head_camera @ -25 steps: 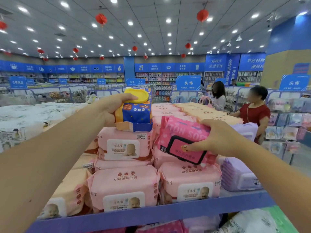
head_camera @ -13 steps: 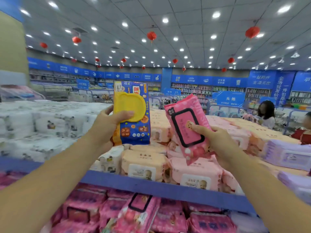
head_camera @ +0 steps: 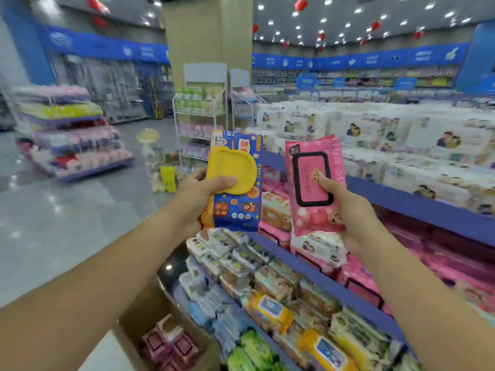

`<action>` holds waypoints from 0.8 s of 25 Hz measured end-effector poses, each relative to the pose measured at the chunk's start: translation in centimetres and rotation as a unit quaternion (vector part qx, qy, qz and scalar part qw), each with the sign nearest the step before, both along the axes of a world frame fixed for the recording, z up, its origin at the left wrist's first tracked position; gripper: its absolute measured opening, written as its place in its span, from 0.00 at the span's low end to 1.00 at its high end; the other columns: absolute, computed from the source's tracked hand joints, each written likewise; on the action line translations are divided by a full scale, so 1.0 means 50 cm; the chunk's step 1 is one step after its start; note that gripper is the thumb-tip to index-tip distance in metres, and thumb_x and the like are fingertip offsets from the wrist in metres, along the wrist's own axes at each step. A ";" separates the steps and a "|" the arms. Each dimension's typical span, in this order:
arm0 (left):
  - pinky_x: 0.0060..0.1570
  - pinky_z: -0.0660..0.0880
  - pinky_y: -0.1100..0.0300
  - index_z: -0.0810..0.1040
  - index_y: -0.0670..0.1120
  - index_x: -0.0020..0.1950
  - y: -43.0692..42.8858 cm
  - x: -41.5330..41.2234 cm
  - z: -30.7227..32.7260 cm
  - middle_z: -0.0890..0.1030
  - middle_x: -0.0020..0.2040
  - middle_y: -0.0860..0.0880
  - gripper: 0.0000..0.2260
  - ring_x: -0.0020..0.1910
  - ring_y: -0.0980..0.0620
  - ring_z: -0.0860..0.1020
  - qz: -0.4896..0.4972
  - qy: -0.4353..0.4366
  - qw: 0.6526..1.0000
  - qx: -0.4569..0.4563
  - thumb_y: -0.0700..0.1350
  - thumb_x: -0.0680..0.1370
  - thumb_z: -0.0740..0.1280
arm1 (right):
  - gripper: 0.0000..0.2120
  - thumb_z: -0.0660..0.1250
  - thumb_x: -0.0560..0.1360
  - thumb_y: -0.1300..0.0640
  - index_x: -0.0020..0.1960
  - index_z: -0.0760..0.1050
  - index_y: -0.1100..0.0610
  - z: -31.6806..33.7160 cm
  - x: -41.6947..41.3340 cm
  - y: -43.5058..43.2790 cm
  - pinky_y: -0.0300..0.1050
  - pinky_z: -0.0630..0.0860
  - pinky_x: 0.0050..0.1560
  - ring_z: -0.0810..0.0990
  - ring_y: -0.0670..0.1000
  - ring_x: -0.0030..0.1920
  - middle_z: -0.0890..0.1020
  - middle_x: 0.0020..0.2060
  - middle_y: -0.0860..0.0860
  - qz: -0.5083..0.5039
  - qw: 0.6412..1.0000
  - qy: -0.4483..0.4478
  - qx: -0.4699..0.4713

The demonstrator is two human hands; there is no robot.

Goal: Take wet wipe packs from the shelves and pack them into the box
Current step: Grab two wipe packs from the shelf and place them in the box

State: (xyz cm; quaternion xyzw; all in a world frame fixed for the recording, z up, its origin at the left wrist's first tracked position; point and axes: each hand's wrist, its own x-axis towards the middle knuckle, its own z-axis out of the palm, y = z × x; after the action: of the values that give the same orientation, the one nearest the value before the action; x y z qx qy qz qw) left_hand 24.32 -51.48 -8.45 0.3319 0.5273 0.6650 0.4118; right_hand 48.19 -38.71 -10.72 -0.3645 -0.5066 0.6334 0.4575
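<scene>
My left hand grips a blue wipe pack with a round yellow lid, held upright in front of me with the thumb on the lid. My right hand grips a pink wipe pack with a black-framed flap, also upright, thumb on the flap. Below, at the bottom left of centre, stands an open cardboard box on the floor with several pink packs inside. The shelves to the right hold many more wipe packs.
Blue shelf tiers with stacked packs run from bottom centre to the right. A white wire rack stands ahead by a beige pillar. A low display shelf is at the left, with grey floor between.
My view has swung left and down from the top shelf toward the aisle and the box. Both hands have carried their packs along and still hold them upright.
</scene>
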 end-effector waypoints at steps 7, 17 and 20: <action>0.37 0.84 0.50 0.74 0.48 0.68 -0.097 -0.305 -0.220 0.87 0.54 0.44 0.27 0.45 0.42 0.87 0.114 -0.021 0.986 -0.124 0.43 0.70 0.78 | 0.24 0.79 0.67 0.45 0.58 0.82 0.57 -0.230 -0.377 -0.028 0.57 0.85 0.41 0.87 0.61 0.40 0.88 0.47 0.55 0.133 0.989 -0.002 -0.071; 0.34 0.83 0.54 0.75 0.55 0.53 -0.110 -0.694 -0.593 0.86 0.50 0.49 0.16 0.39 0.48 0.87 0.175 -0.077 0.930 -0.315 0.43 0.72 0.78 | 0.35 0.84 0.57 0.43 0.58 0.81 0.59 -0.603 -0.703 -0.055 0.68 0.82 0.47 0.87 0.64 0.44 0.88 0.47 0.57 0.175 0.954 -0.153 -0.191; 0.33 0.83 0.55 0.74 0.54 0.49 -0.060 -0.811 -0.729 0.86 0.45 0.50 0.14 0.36 0.50 0.87 0.139 -0.085 0.917 -0.365 0.42 0.73 0.77 | 0.43 0.85 0.50 0.38 0.58 0.80 0.57 -0.745 -0.802 -0.083 0.66 0.82 0.49 0.87 0.61 0.44 0.88 0.47 0.56 0.156 0.936 -0.198 -0.247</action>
State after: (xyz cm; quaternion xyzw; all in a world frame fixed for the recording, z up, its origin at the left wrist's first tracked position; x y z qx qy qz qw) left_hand -16.25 -54.47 -44.93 0.0238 0.7374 0.5025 0.4508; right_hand 8.08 -42.86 -47.96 -0.4998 -0.4650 0.7174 0.1389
